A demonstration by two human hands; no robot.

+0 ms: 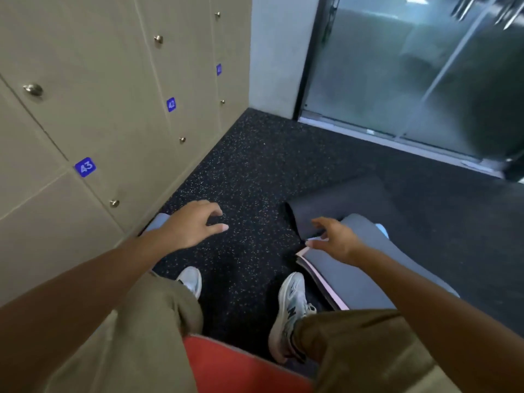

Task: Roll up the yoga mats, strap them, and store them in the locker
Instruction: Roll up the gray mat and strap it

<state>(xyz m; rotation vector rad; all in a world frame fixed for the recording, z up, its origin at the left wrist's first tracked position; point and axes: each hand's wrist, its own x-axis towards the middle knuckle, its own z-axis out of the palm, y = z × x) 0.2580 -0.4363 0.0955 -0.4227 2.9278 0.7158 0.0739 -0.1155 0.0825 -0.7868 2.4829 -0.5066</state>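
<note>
Locker wall fills the left side, beige doors with knobs, blue tags 43 and 42; all doors in view closed. Speckled black floor runs from the locker base out to a glass door far right of the lockers; the open strip of floor between lockers and mats is bare.

Grey yoga mat, right of the lockers across that strip, lies flat with a pink underside edge showing at its near-left corner. A darker grey mat lies beyond it, its end curled up. Orange-red mat at bottom centre, between the legs. A light blue mat edge peeks out at the locker base, mostly hidden by the left wrist.

Both arms extended forward and down. Left hand close to the lockers, palm down, fingers loosely spread and curled, holding nothing, over bare floor. Right hand over the grey mat's near-left corner, fingers apart and half-curled, fingertips just at the pink edge; cannot tell whether touching. Nothing gripped.

White sneakers planted on the floor strip.
</note>
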